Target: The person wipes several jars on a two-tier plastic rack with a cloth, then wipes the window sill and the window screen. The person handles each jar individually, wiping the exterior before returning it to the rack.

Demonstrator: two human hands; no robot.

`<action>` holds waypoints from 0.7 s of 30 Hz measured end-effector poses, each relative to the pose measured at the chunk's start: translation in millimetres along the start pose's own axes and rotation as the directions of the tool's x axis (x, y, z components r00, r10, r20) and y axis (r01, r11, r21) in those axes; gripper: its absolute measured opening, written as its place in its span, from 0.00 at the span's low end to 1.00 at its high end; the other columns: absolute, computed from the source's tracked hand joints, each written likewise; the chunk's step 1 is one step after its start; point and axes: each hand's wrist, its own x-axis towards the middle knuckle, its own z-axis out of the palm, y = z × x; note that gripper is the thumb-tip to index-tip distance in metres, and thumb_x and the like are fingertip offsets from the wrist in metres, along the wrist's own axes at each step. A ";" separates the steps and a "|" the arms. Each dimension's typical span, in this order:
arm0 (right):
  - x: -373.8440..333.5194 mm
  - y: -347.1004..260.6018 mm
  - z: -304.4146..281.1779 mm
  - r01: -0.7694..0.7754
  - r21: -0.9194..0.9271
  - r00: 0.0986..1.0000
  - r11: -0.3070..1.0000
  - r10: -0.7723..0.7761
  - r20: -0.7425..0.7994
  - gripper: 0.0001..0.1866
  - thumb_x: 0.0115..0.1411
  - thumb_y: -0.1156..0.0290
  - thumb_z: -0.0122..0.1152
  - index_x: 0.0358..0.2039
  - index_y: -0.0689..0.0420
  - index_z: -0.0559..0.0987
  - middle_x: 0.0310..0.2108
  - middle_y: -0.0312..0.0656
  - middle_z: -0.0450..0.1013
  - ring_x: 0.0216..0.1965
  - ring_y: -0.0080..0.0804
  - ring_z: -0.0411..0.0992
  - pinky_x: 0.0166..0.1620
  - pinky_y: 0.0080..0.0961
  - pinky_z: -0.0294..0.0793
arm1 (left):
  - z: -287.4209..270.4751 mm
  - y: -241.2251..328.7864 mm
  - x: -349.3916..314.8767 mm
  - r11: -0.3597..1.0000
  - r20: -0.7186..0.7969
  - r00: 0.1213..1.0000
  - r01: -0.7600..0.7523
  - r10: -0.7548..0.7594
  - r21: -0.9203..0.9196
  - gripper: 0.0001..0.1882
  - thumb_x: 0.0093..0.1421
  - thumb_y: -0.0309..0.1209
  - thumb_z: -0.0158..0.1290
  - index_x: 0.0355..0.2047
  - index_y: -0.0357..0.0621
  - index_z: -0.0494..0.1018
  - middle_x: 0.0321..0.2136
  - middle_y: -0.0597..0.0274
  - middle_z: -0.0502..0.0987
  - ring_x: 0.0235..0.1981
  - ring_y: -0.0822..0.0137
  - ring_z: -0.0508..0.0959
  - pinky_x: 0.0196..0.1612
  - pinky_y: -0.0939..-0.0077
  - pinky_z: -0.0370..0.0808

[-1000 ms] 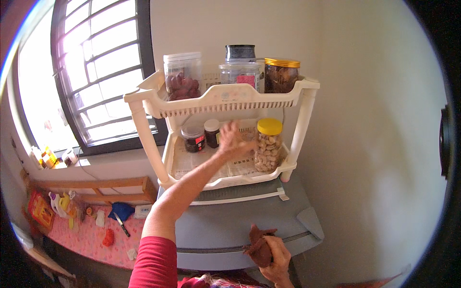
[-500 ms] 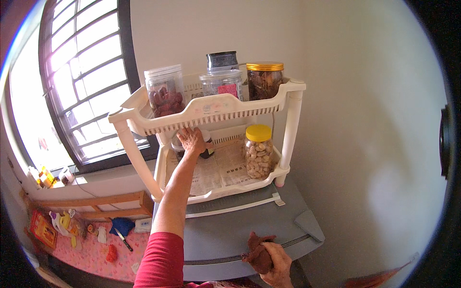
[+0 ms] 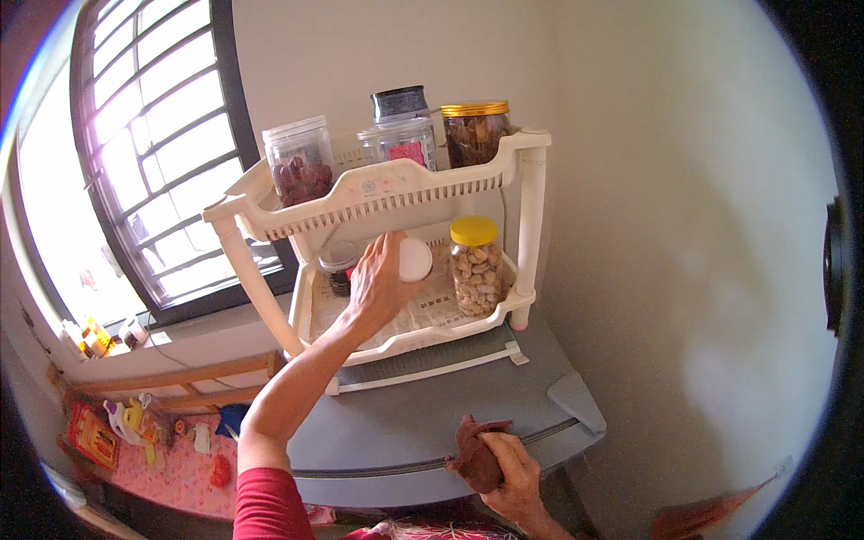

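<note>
Head view: left hand (image 3: pixel 376 286) raised to the lower tier of a cream two-tier plastic rack (image 3: pixel 396 189), fingers wrapped round a small jar with a white lid (image 3: pixel 414 259). Jar held tilted, lid end turned toward the camera, clear of the newspaper lining (image 3: pixel 441 310) on that tier (jar body mostly hidden behind the palm). Just left of the hand, a short dark jar (image 3: pixel 338 267) standing at the back of the same tier. To the right, apart from the hand, a yellow-lidded jar of pale nuts (image 3: pixel 475 267), upright near the rack's right post.

Right hand (image 3: pixel 508 468) low in the frame, fist closed round a bunched dark-red cloth (image 3: pixel 472 450), resting at the front edge of a grey appliance top (image 3: pixel 423 423). Rack seated on the rear of that grey top.

Upper tier, left to right: clear jar of dark red fruit (image 3: pixel 300 162), clear jar with a pink label (image 3: pixel 400 144), dark-lidded container (image 3: pixel 400 103) behind it, gold-lidded jar of brown contents (image 3: pixel 474 130). All upright.

Barred window (image 3: pixel 144 153) at left, bright daylight through it. Below the window, a wooden ledge (image 3: pixel 171 378) and a pink-covered surface (image 3: pixel 171 454) strewn with small items, too small to identify. Plain pale wall (image 3: pixel 684 225) at right.
</note>
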 end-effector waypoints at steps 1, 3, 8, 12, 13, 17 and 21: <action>0.9 -0.1 -0.6 0.012 0.011 1.000 1.000 -0.012 0.002 0.27 0.40 0.77 0.71 0.44 0.62 0.73 0.39 0.51 0.72 0.39 0.46 0.74 0.41 0.32 0.74 | -17.8 15.2 -8.7 0.999 0.009 1.000 -0.007 0.008 -0.032 0.35 0.38 0.38 0.68 0.46 0.41 0.64 0.42 0.49 0.72 0.45 0.49 0.72 0.47 0.58 0.70; 0.5 1.1 -1.1 0.018 0.033 1.000 0.999 -0.018 0.002 0.27 0.40 0.77 0.71 0.44 0.62 0.73 0.39 0.51 0.72 0.40 0.45 0.74 0.41 0.32 0.74 | -49.1 42.0 -26.9 0.995 0.026 0.999 -0.024 0.027 -0.101 0.33 0.38 0.33 0.67 0.45 0.40 0.64 0.42 0.49 0.71 0.45 0.49 0.71 0.47 0.58 0.70; -5.8 5.6 -1.7 0.014 0.118 0.999 0.993 -0.010 -0.037 0.28 0.43 0.79 0.68 0.47 0.60 0.70 0.41 0.48 0.72 0.41 0.38 0.74 0.38 0.28 0.75 | -92.9 58.9 -90.2 0.864 0.009 0.999 0.045 -0.047 -0.502 0.37 0.33 0.28 0.71 0.46 0.41 0.67 0.40 0.58 0.72 0.42 0.63 0.73 0.48 0.68 0.70; 5.1 -20.7 -0.3 -0.303 0.908 0.872 0.291 0.469 0.141 0.31 0.47 0.76 0.66 0.53 0.55 0.66 0.45 0.48 0.70 0.42 0.41 0.73 0.38 0.28 0.75 | -97.3 55.4 -134.8 0.434 0.227 0.933 0.334 -0.281 -0.836 0.41 0.30 0.26 0.71 0.48 0.40 0.66 0.40 0.64 0.73 0.44 0.72 0.72 0.52 0.74 0.69; 14.3 -32.0 -2.3 -0.270 0.917 0.880 0.293 0.462 0.111 0.32 0.48 0.76 0.66 0.54 0.56 0.64 0.43 0.46 0.70 0.39 0.38 0.73 0.36 0.22 0.76 | -96.3 52.4 -144.4 0.406 0.247 0.924 0.353 -0.291 -0.843 0.41 0.30 0.26 0.71 0.49 0.41 0.66 0.40 0.65 0.73 0.44 0.72 0.72 0.52 0.74 0.69; 27.9 -48.1 8.3 -0.020 0.449 0.992 0.893 0.073 -0.101 0.31 0.49 0.69 0.67 0.53 0.56 0.66 0.44 0.44 0.66 0.44 0.37 0.70 0.42 0.24 0.74 | -97.0 54.7 -163.7 0.356 0.373 0.849 0.503 -0.375 -0.788 0.40 0.32 0.25 0.69 0.49 0.42 0.65 0.39 0.66 0.72 0.43 0.74 0.71 0.51 0.75 0.69; 65.3 -106.1 23.9 0.308 0.070 0.950 0.949 -0.303 -0.073 0.24 0.44 0.69 0.68 0.45 0.53 0.76 0.49 0.48 0.63 0.49 0.43 0.64 0.50 0.39 0.64 | -96.6 53.1 -171.8 0.197 0.391 0.875 0.453 -0.285 -0.869 0.38 0.40 0.28 0.70 0.50 0.44 0.61 0.38 0.66 0.73 0.41 0.74 0.73 0.47 0.76 0.71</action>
